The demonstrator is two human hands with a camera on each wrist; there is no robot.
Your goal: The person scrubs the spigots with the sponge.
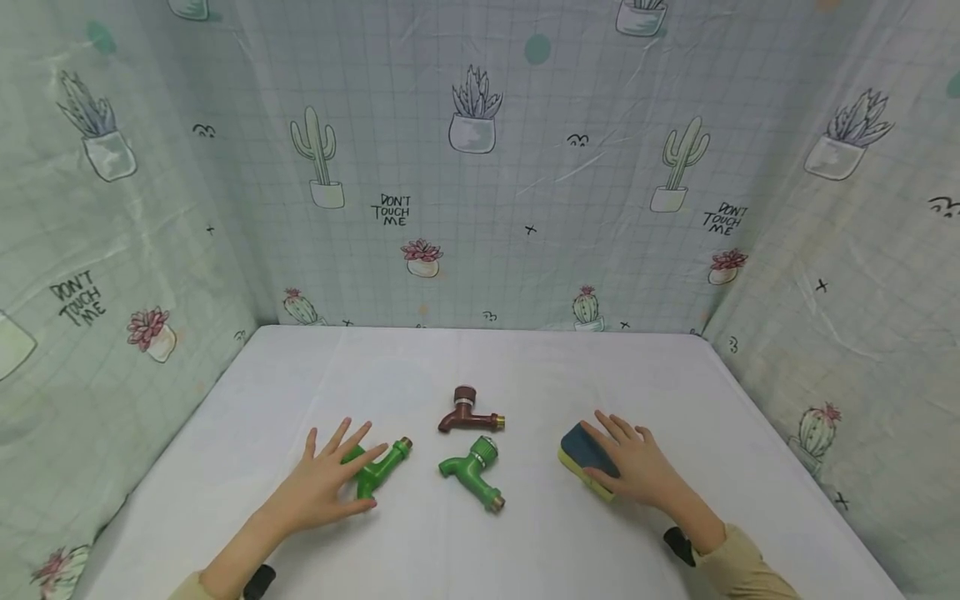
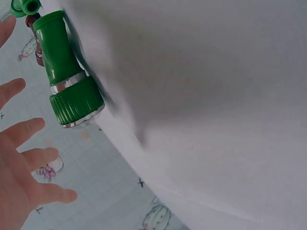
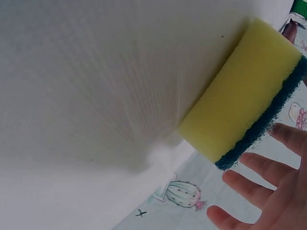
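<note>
My left hand is spread with its fingers apart over a green faucet at the left, covering part of it. In the left wrist view the fingers stand apart from the faucet's ribbed green cap. At the right, my right hand reaches over a sponge with a dark blue-green top and a yellow body. Its fingers are extended; in the right wrist view they lie beside the sponge's dark face, and whether they touch it I cannot tell.
A second green faucet lies near the middle of the white table, with a brown faucet just behind it. Cloth walls printed with cacti rise behind and on both sides of the table.
</note>
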